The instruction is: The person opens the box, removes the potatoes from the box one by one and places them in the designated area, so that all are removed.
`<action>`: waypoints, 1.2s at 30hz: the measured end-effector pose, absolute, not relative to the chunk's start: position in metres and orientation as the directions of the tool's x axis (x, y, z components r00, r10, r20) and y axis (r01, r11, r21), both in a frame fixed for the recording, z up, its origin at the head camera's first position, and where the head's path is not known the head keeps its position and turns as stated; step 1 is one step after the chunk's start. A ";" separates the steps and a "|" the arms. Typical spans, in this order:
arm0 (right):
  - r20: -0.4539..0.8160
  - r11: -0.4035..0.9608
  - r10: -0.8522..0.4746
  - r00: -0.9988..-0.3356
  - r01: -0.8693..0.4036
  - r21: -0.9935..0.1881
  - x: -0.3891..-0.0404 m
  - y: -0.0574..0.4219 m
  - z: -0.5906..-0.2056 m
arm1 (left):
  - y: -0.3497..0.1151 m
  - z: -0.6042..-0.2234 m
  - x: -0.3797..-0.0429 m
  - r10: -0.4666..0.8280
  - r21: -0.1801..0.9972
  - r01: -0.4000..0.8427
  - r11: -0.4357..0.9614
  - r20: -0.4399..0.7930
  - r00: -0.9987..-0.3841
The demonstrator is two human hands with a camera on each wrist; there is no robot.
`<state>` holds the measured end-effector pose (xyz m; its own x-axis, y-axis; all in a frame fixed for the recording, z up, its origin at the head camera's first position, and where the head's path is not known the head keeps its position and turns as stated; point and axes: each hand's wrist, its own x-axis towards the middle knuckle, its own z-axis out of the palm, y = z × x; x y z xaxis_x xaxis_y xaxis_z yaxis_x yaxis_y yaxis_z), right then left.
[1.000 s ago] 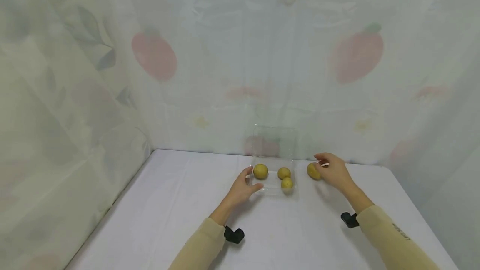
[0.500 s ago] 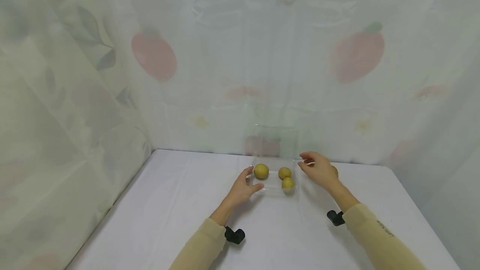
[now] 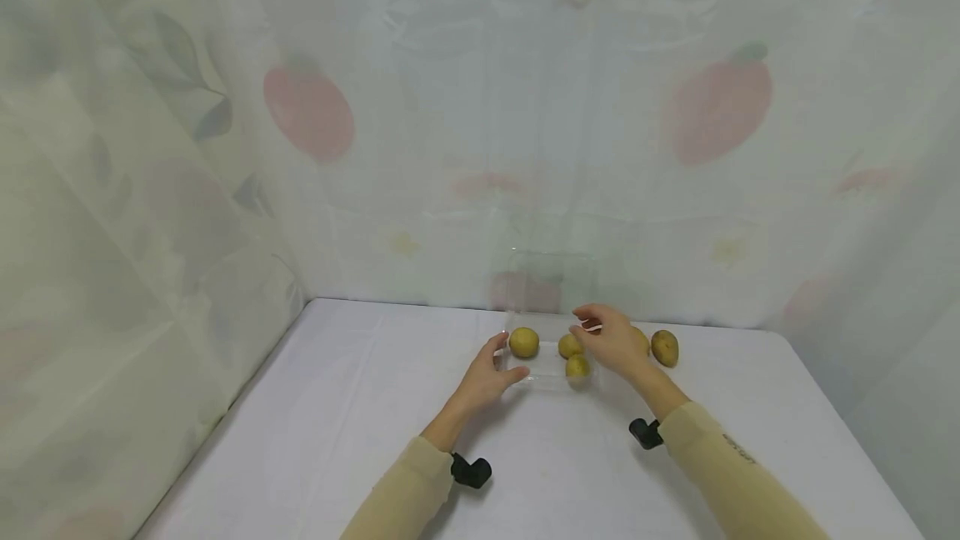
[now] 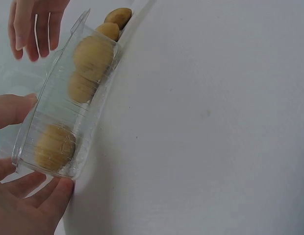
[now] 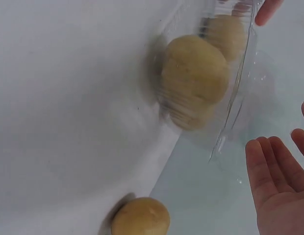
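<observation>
Your left grip (image 3: 478, 378) holds a clear, rectangular plastic box (image 3: 545, 358) of round yellow-brown potatoes (image 3: 523, 342); your right grip (image 3: 612, 342) hovers wide nearby.

No words, brand or number can be read for certain. In the head view, a short row of dark characters (image 3: 739, 448) stands on the right sleeve (image 3: 708, 467), to the right of the box (image 3: 546, 359) and nearer the viewer; it runs slantwise along the cloth, too small and blurred to spell out.
</observation>
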<state>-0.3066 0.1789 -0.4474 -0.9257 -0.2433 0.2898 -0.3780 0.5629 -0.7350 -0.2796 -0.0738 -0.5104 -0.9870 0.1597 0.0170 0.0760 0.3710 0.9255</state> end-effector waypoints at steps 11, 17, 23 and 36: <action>0.237 0.579 -0.278 -0.931 -0.359 -0.732 -0.313 0.156 -0.456 | -0.071 -0.506 -0.278 0.152 0.927 0.072 0.368 0.016 -0.988; 0.222 0.561 -0.305 -0.926 -0.363 -0.744 -0.316 0.144 -0.460 | -0.072 -0.507 -0.278 0.149 0.928 0.072 0.366 0.018 -0.989; 0.210 0.560 -0.320 -0.924 -0.363 -0.744 -0.319 0.134 -0.465 | -0.071 -0.508 -0.276 0.153 0.931 0.077 0.358 0.023 -0.988; 0.117 0.594 -0.303 -0.946 -0.283 -0.753 -0.329 0.117 -0.470 | -0.069 -0.507 -0.274 0.149 0.928 0.058 0.367 0.003 -0.989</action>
